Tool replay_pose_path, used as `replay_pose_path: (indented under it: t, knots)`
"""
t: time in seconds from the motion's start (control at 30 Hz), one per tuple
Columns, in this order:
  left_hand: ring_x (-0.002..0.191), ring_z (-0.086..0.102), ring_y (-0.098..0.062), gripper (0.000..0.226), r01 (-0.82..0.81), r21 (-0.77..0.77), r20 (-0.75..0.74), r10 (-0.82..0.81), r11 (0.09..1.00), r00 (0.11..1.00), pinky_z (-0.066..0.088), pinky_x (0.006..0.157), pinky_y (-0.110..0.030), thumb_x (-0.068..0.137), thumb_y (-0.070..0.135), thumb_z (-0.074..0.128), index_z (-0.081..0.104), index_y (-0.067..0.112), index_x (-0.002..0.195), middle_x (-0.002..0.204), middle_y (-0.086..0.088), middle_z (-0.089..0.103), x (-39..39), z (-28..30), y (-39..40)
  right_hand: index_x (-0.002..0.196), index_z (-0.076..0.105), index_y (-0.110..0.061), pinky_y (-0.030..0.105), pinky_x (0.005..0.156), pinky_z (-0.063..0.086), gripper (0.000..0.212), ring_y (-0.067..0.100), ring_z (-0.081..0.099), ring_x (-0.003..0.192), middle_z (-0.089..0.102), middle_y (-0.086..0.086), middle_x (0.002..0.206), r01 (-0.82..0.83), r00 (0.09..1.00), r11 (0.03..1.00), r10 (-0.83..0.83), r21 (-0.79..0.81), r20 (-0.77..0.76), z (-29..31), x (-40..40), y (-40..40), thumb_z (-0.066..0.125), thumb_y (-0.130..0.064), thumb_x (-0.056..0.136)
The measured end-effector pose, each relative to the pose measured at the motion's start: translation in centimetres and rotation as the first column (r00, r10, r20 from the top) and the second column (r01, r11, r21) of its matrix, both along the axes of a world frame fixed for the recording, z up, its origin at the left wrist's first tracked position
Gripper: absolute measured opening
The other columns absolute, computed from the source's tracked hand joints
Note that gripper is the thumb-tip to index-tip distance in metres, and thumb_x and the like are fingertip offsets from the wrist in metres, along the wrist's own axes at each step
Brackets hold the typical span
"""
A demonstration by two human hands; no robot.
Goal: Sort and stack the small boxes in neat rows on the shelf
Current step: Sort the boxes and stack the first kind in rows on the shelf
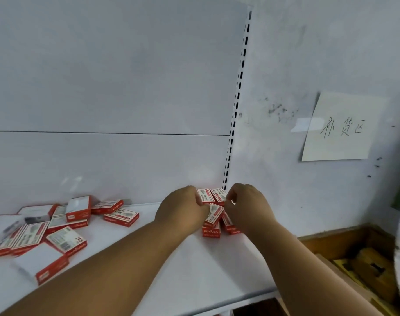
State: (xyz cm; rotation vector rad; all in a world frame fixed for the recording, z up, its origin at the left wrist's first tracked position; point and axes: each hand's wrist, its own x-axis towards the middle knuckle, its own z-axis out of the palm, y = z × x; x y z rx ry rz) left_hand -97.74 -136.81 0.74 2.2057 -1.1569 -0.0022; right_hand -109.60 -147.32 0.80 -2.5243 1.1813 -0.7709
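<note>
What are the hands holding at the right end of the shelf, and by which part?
Both the left hand and right hand pinch one tilted red-and-white box, one at each side edge.

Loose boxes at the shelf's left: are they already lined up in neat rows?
No: the loose boxes lie scattered at mixed angles, some overlapping.
</note>
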Motion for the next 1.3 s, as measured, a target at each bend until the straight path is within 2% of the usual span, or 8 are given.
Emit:
replay_pose_path:
  t: [0.3, 0.57, 0.8, 0.9, 1.03, 1.13, 1.23, 1.3]
  knots:
    - [0.083, 0.058, -0.012, 0.007, -0.016, 0.02, 0.128, 0.014, 1.0, 0.992, 0.048, 0.071, -0.03, 0.089, 0.034, 0.055, 0.057, 0.028, 0.085, 0.088, 0.009, 0.062, 5.1, 1.4, 7.6, 0.084, 0.059, -0.021, 0.026, 0.067, 0.039, 0.006, 0.009, 0.051, 0.076, 0.058, -0.005, 0.09, -0.158, 0.982, 0.986, 0.161, -0.047, 0.097, 1.8, 5.0, 6.3, 0.057, -0.025, 0.088]
    - [0.086, 0.058, -0.015, 0.005, -0.086, 0.034, 0.174, 0.079, 0.996, 0.982, 0.049, 0.074, -0.031, 0.088, 0.035, 0.057, 0.058, 0.03, 0.087, 0.09, 0.009, 0.062, 11.9, 1.8, 15.7, 0.087, 0.062, -0.025, 0.027, 0.071, 0.045, 0.007, 0.012, 0.057, 0.085, 0.062, -0.007, 0.095, -0.276, 0.955, 0.961, 0.278, -0.03, 0.104, 2.0, 12.5, 13.8, 0.059, -0.031, 0.089]
    - [0.092, 0.058, -0.013, 0.018, -0.07, 0.044, 0.127, 0.064, 0.997, 0.99, 0.049, 0.079, -0.03, 0.087, 0.022, 0.059, 0.061, 0.027, 0.103, 0.104, 0.008, 0.062, 17.9, 1.7, 20.1, 0.133, 0.052, -0.028, 0.037, 0.1, 0.044, 0.042, 0.025, 0.049, 0.12, 0.056, 0.003, 0.129, -0.285, 0.921, 0.958, 0.282, 0.031, -0.27, 0.4, 19.3, 15.2, 0.055, -0.036, 0.092]
    - [0.096, 0.057, -0.012, 0.019, -0.012, 0.045, 0.132, 0.006, 0.999, 0.991, 0.05, 0.085, -0.031, 0.087, 0.024, 0.061, 0.061, 0.029, 0.105, 0.107, 0.009, 0.061, 18.0, 1.0, 19.9, 0.123, 0.056, -0.028, 0.039, 0.096, 0.044, 0.037, 0.025, 0.053, 0.113, 0.061, 0.001, 0.122, -0.234, 0.902, 0.971, 0.238, 0.055, -0.359, -0.6, 20.5, 15.3, 0.054, -0.043, 0.09]
    - [0.1, 0.056, -0.014, 0.019, 0.013, 0.015, 0.17, -0.016, 1.0, 0.985, 0.049, 0.084, -0.029, 0.087, 0.029, 0.065, 0.052, 0.037, 0.099, 0.111, 0.009, 0.058, 17.4, 0.6, 19.2, 0.106, 0.062, -0.028, 0.031, 0.084, 0.045, 0.022, 0.02, 0.058, 0.099, 0.066, -0.004, 0.107, -0.22, 0.969, 0.975, 0.219, 0.001, -0.114, -1.1, 19.7, 14.9, 0.064, -0.029, 0.084]
    - [0.117, 0.054, -0.02, 0.051, -0.006, -0.027, 0.187, 0.011, 1.0, 0.982, 0.05, 0.09, -0.029, 0.088, 0.031, 0.067, 0.042, 0.033, 0.133, 0.137, 0.0, 0.045, 17.6, 0.6, 18.5, 0.097, 0.061, -0.025, 0.012, 0.067, 0.047, 0.024, 0.009, 0.062, 0.087, 0.066, -0.008, 0.101, -0.31, 0.925, 0.949, 0.286, 0.06, 0.252, -0.8, 18.3, 14.6, 0.069, -0.009, 0.081]
    - [0.126, 0.051, -0.021, 0.076, 0.028, -0.075, 0.167, -0.015, 0.997, 0.986, 0.052, 0.092, -0.026, 0.085, 0.034, 0.073, 0.029, 0.04, 0.147, 0.155, 0.004, 0.024, 17.5, 0.8, 17.7, 0.093, 0.064, -0.02, 0.029, 0.076, 0.06, 0.033, 0.009, 0.072, 0.085, 0.074, -0.002, 0.095, -0.52, 0.767, 0.81, 0.304, 0.271, 0.565, 0.4, 17.3, 15.1, 0.069, 0.008, 0.076]
    - [0.113, 0.059, -0.015, 0.062, 0.106, -0.119, 0.176, -0.084, 0.987, 0.981, 0.053, 0.083, -0.02, 0.084, 0.032, 0.075, 0.045, 0.04, 0.137, 0.141, 0.005, 0.045, 17.3, 0.8, 17.1, 0.098, 0.063, -0.018, 0.04, 0.082, 0.059, 0.038, 0.017, 0.074, 0.088, 0.075, 0.003, 0.094, -0.609, 0.715, 0.718, 0.314, 0.337, 0.624, 0.9, 16.9, 15.1, 0.067, 0.013, 0.076]
